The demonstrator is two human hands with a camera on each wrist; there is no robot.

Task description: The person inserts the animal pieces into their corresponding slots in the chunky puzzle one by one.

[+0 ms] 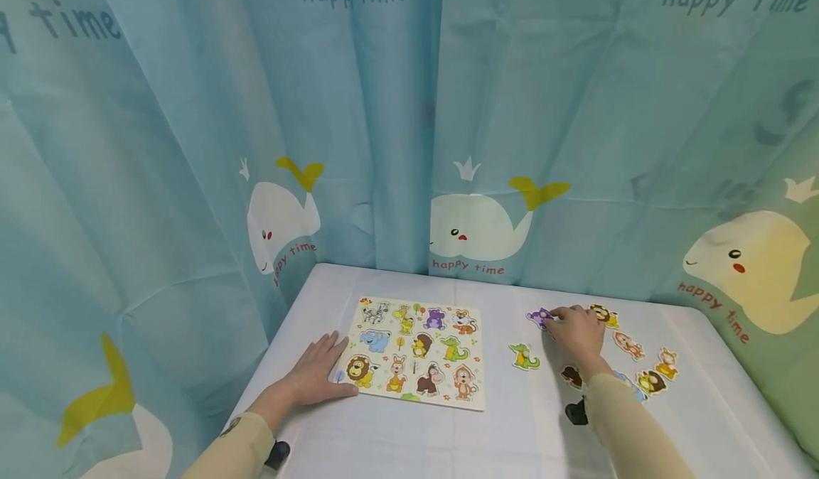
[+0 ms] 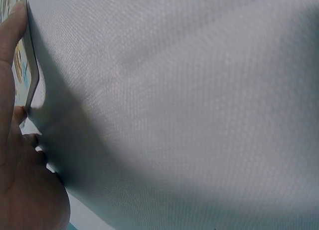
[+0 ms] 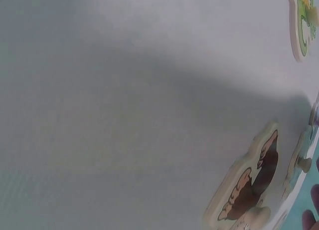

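A flat animal puzzle board (image 1: 409,354) lies on the table, with animal pictures in rows. My left hand (image 1: 318,374) rests at its left side, fingers extended along the edge and thumb at the near left corner. In the left wrist view, the thumb (image 2: 11,33) lies against the board's rim. My right hand (image 1: 579,333) is at a purple hippo puzzle piece (image 1: 537,318), thumb and forefinger pinching at its right side. A green crocodile piece (image 1: 525,357) lies between that hand and the board. Under the right wrist is a brown piece (image 1: 571,376), its knob (image 3: 256,217) showing in the right wrist view.
Right of the right hand lie a lion piece (image 1: 604,315), a monkey piece (image 1: 629,345), a kangaroo piece (image 1: 667,363) and a hedgehog piece (image 1: 651,382). A blue piece (image 1: 633,386) is partly hidden by the right sleeve. A whale-printed curtain (image 1: 397,145) hangs behind the white table (image 1: 512,429).
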